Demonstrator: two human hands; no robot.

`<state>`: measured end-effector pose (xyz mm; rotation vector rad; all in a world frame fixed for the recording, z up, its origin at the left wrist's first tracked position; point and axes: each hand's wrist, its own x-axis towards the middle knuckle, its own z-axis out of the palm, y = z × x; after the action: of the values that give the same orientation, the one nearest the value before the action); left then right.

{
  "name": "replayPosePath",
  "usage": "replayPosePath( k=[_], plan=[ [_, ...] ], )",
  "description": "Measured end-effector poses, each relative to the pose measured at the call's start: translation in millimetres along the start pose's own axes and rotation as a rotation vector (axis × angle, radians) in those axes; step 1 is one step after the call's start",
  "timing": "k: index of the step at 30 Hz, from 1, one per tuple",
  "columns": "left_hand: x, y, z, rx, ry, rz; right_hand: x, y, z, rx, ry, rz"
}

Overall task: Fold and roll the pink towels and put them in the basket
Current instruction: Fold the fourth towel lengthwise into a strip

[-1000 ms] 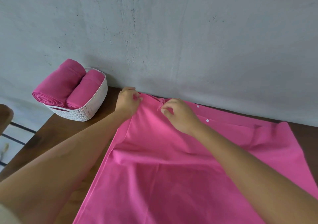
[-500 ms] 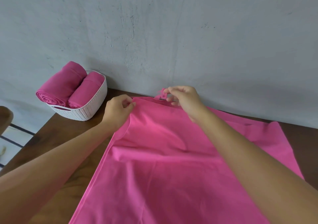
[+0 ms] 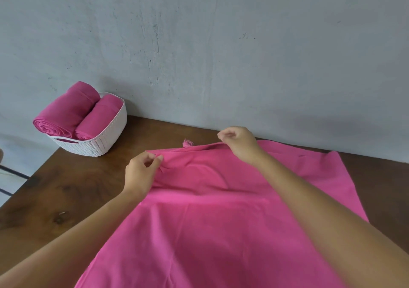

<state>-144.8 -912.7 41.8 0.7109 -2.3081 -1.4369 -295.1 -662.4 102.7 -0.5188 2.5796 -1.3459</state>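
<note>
Towel [image 3: 221, 221] lies spread on the desk [image 3: 66, 188], far edge raised; soft, light, limp cloth, likely to sag and crease, so that edge is the place to hold. Left hand [image 3: 141, 170] and right hand [image 3: 240, 145] each pinch it in curled fingers [image 3: 158, 158]

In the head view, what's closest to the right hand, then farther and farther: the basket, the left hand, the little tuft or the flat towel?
1. The towel: the right hand pinches its far edge.
2. The tuft: just left, on that edge.
3. The left hand: farther left, also pinching the towel.
4. The basket: far left, by the wall.
</note>
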Motion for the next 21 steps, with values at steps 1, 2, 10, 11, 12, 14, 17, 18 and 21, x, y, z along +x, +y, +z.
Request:
replayPosePath(
  k=[1, 2, 10, 11, 12, 14, 17, 18, 21],
  plan=[
    [-1, -3, 2, 0.010, 0.007, -0.010, -4, 12, -11, -0.094, -0.003, -0.004],
    [-2, -6, 3, 0.020, 0.011, -0.020, -8, 25, -23, -0.176, -0.004, 0.001],
    [-14, -18, 15, 0.038, 0.081, 0.009, -30, 114, -108, -0.697, -0.030, 0.151],
    [-16, -19, 15, 0.046, 0.091, 0.020, -32, 119, -115, -0.738, -0.040, 0.157],
    [-17, -19, 16, 0.056, 0.100, 0.030, -34, 124, -120, -0.781, -0.043, 0.163],
    [-18, -19, 17, 0.075, 0.115, 0.048, -38, 131, -130, -0.842, -0.015, 0.167],
    [-18, -18, 19, 0.103, 0.131, 0.058, -44, 136, -138, -0.883, 0.072, 0.148],
    [-19, -17, 19, 0.109, 0.135, 0.061, -47, 136, -139, -0.890, 0.100, 0.123],
    [-20, -16, 19, 0.124, 0.133, 0.080, -67, 131, -135, -0.864, 0.204, 0.012]
  ],
)
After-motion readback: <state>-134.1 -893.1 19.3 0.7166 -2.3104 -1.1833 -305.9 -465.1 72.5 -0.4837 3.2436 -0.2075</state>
